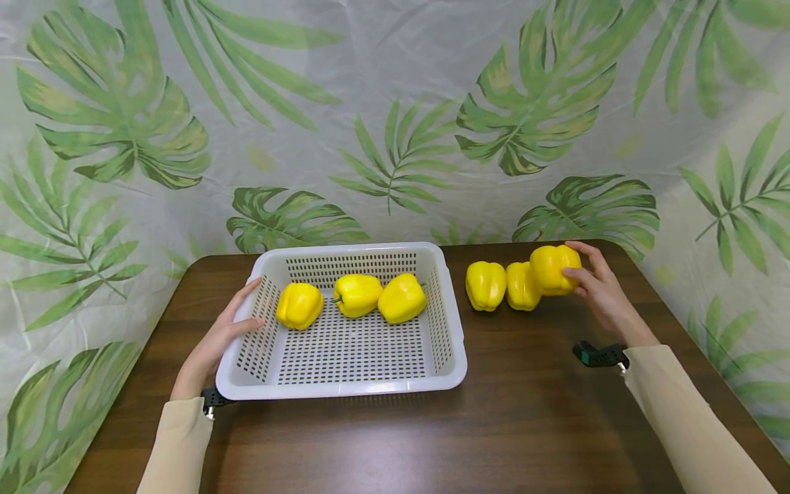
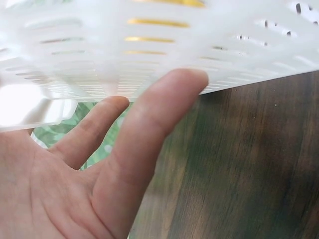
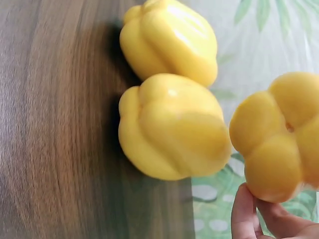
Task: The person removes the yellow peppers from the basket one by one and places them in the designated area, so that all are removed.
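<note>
Well, my right hand [image 1: 606,295] grasps a yellow bell pepper [image 1: 551,269], thumb and fingertips pinching its right side, over at the right of the table [image 1: 494,425]. Just beside it, on the wood, sit a middle pepper [image 1: 520,287] and a leftmost pepper [image 1: 485,285], touching each other; whether mine touches its neighbor I can't tell. From the right wrist, its lobed end shows. My left hand [image 1: 212,346] has thumb and forefinger stretched fairly straight, spread against the left side of a white basket [image 1: 345,390]. Inside, three peppers [image 1: 358,296] lie toward the far side, the left one apart from the other two.
</note>
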{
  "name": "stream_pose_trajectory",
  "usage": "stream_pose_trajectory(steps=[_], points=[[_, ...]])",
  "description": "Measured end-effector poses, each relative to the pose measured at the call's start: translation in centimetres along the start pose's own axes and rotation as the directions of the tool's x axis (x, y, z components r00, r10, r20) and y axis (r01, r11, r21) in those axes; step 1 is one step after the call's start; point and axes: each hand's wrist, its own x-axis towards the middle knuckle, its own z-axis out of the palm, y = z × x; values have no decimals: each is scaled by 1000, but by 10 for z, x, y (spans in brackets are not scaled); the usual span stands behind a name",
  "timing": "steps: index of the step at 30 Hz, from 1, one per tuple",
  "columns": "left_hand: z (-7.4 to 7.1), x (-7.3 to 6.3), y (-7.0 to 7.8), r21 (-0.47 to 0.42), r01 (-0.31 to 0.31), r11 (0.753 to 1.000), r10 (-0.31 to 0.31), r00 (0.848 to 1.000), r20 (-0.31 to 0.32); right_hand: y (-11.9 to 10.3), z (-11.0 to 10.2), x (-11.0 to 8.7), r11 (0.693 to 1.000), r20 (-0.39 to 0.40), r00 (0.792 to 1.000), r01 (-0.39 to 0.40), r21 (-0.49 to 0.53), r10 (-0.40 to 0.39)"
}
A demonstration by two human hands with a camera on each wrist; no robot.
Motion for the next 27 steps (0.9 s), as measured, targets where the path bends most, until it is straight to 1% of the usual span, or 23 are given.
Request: stream_pose_trajectory(steps=[4,10,13,19,27], points=[[0,0,0,-3,1,1000,-1,1000,0,4,-5,-1,1000,-21,1000,4,16,-3],[0,0,0,-10,1,1000,-1,1000,3,10,-11,-2,997,-65,997,39,66,-35],[0,0,1,-6,1,1000,-1,1000,1,12,-13,-3,997,-87,995,43,69,-37],[0,1,1,-5,5,1000,-5,1000,-3,16,-20,-4,997,-107,994,16,70,-9],[0,0,0,-22,-8,1000,8,1000,13,25,-26,-8,996,-124,992,-23,81,33]])
